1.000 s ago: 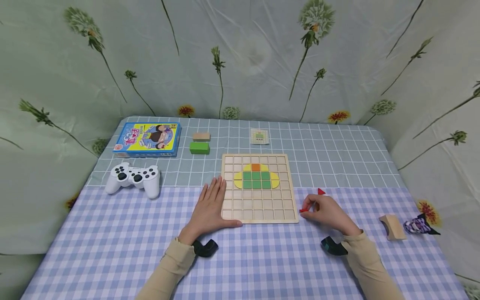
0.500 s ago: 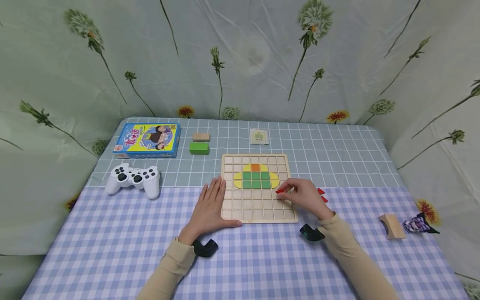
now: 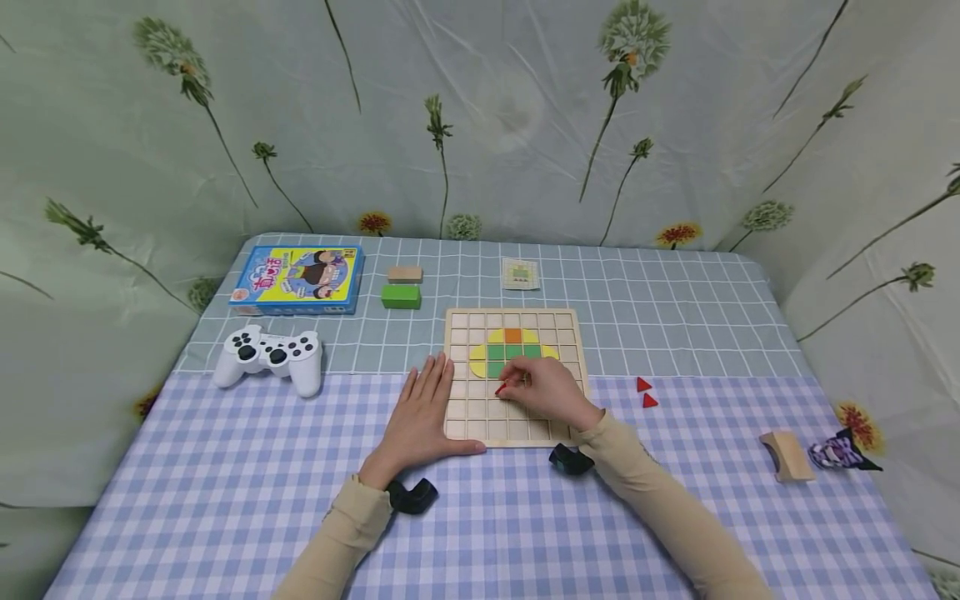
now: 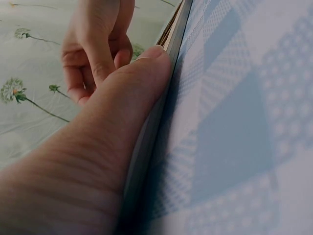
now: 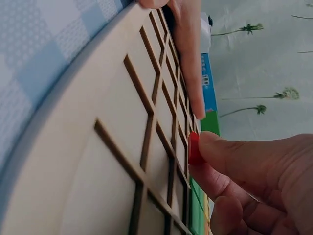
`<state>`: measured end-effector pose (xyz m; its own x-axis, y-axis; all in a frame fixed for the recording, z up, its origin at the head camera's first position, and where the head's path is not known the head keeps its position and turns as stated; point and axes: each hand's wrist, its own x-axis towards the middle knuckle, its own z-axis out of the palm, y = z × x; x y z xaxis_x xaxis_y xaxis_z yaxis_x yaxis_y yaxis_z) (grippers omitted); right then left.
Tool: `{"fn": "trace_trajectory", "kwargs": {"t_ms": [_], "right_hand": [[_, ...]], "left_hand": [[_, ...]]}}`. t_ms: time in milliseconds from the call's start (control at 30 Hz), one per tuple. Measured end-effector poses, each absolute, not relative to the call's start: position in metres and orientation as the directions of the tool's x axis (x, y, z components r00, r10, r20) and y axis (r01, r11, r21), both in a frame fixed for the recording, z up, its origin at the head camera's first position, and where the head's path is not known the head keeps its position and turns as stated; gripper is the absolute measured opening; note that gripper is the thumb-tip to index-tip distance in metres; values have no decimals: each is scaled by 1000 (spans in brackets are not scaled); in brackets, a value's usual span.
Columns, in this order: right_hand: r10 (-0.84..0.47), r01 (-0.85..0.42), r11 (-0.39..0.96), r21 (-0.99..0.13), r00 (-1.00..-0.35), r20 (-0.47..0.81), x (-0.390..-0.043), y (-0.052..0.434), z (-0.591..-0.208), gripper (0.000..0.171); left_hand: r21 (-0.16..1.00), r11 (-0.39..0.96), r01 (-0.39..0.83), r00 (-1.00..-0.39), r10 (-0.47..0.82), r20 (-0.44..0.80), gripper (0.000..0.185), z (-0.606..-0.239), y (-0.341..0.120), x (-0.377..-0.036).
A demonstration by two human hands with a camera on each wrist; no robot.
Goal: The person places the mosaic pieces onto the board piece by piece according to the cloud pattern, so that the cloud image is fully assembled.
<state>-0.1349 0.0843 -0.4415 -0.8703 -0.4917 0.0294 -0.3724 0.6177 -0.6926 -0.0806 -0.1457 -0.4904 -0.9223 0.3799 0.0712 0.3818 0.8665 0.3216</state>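
Observation:
A wooden grid board (image 3: 467,410) lies on the table, with green, yellow and orange tiles (image 3: 496,352) set in its upper cells. Over the board, just below the green tiles, my right hand (image 3: 551,390) pinches a small red tile (image 5: 195,149) between thumb and fingers. My left hand (image 3: 420,418) lies flat along the board's left edge, fingers straight, its thumb (image 4: 146,73) touching the near edge. Two red triangle tiles (image 3: 645,385) lie on the cloth right of the board. The right hand covers part of the green tiles.
Behind the board lies a small pattern card (image 3: 521,274). Back left are a green block (image 3: 401,297), a plain wooden block (image 3: 405,274), a blue boxed game (image 3: 296,280) and a white game controller (image 3: 272,357). An arched wooden block (image 3: 787,456) and a purple-black object (image 3: 836,451) lie far right.
My right hand has carried the red tile from the cloth at the right leftward over the board. Two red triangles stay behind on the cloth. My left hand has not moved.

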Motion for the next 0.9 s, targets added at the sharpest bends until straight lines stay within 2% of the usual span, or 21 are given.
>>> {"fn": "trace_trajectory", "kwargs": {"t_ms": [300,567,700,900], "right_hand": [[-494,-378,618,-690,-869,33,-139,75,-446,5],[-453,-393,703,-592,-890,53,-135,74,-450,5],[-443,-404,684,-607,-892,93,-132,82,-450,4],[-349,-333,684,-649,-931,109,-129,117,-444,6]], "left_hand": [[317,869,379,-923,380,60,129,-491,-145,-81],[316,873,372,-925,378,44,129,-491,-145,-81],[322,866,381,-922,381,65,128,-491,-145,-80],[323,869,376,-924,377,61,129,-490,-145,-80]]}}
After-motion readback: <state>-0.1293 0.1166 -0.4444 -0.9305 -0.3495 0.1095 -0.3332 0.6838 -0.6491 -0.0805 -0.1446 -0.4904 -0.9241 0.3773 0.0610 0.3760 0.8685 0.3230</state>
